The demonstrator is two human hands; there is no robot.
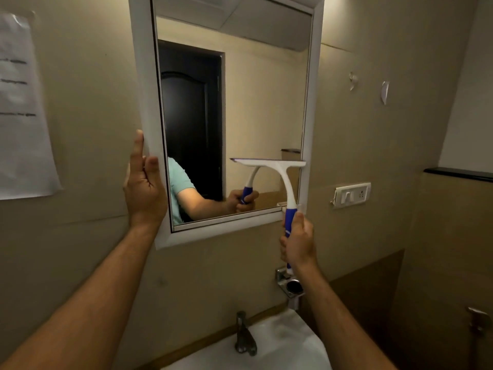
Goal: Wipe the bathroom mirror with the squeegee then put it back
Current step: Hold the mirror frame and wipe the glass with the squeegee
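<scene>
Beige bathroom walls surround a white-framed mirror point(232, 108) hung above a white sink point(280, 343) with a metal tap point(244, 335). The squeegee point(277, 169) is held upright by the right hand point(298, 243), whose fingers are wrapped around the blue handle below the mirror's lower right corner; its white blade is laid level against the glass in the lower right part of the mirror. The mirror's left frame edge is touched by the left hand point(144, 185), fingers straight and together. A paper sheet point(21, 108) is fixed to the left wall, and a switch plate point(352, 194) is mounted on the right.
</scene>
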